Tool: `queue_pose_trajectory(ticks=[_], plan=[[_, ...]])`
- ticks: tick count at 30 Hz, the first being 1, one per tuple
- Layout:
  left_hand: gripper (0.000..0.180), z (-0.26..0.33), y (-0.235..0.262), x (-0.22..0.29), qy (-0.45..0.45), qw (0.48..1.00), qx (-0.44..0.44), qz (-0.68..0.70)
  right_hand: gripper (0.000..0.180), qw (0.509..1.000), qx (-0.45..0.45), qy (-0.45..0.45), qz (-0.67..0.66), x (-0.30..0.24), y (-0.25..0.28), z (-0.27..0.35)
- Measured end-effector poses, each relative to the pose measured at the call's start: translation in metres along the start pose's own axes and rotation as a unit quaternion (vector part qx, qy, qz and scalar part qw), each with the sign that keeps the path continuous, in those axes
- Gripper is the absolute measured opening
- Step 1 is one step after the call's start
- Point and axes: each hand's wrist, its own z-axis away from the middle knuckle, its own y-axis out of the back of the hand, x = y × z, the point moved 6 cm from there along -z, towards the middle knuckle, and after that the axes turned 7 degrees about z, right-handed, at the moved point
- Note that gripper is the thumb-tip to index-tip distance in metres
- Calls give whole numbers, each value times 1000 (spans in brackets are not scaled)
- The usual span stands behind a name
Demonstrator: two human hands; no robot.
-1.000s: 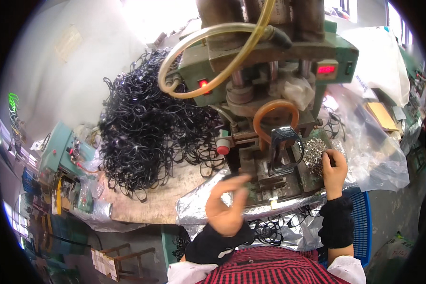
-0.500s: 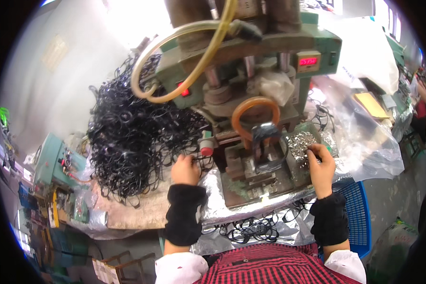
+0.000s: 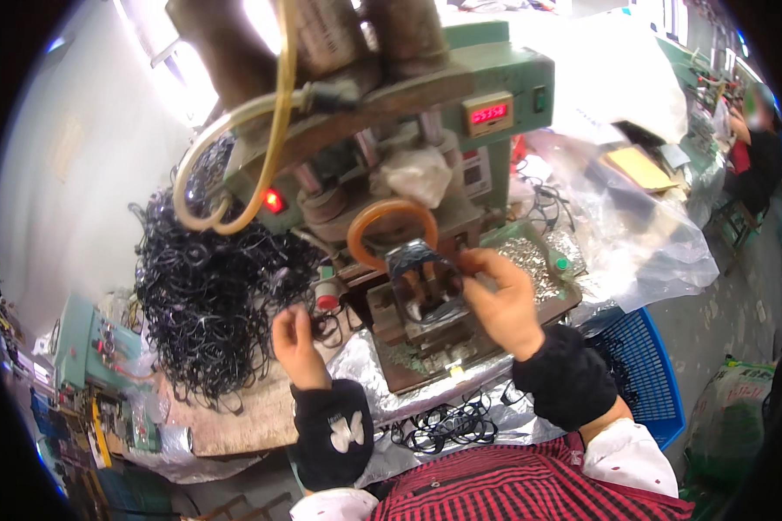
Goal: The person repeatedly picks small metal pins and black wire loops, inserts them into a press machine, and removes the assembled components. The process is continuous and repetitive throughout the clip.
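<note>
My right hand (image 3: pixel 506 304) reaches in at the right side of the press (image 3: pixel 391 104). Its thumb and fingers are pinched beside a black band (image 3: pixel 393 282) that hangs at the press's tooling; what they hold is too small to make out. Over the band sits an orange-brown ring (image 3: pixel 354 236). My left hand (image 3: pixel 299 354) hovers by the table's edge of the black band pile (image 3: pixel 208 304), fingers loosely bent and apart, with nothing visible in them. Just beyond it is a red push button (image 3: pixel 327 302).
Small shiny metal pieces (image 3: pixel 530 260) lie in a tray right of the tooling. More black bands (image 3: pixel 447 425) rest on foil at the front edge. A blue basket (image 3: pixel 656 373) stands at lower right. Clear plastic sheeting (image 3: pixel 643 234) covers the right side. Another person sits far right.
My right hand has moved left from the metal pieces to the press tooling. My left hand has drawn back slightly from the bands and loosened. The view has shifted and tilted.
</note>
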Motion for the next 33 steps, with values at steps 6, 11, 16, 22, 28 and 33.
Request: queue_pose_trajectory(ticks=[6, 11, 16, 22, 28, 33], plan=[[10, 33, -11, 23, 31, 993, 17, 108, 39, 985, -21, -101, -141, 11, -18, 13], [13, 30, -77, 142, -216, 956, -132, 149, 44, 966, -47, -161, -198, -4, -20, 10], [9, 27, -84, 157, -172, 967, -131, 134, 46, 960, -70, -168, -214, -30, -25, 18], [13, 66, -124, 139, -64, 965, -251, 34, 31, 974, -67, 67, 204, -10, 19, -4], [11, 67, -145, 128, 6, 958, -286, 14, 16, 875, 29, 48, 482, 78, 62, 5], [11, 67, -147, 127, 19, 956, -292, 11, 11, 902, 52, 76, 423, 83, 64, 6]])
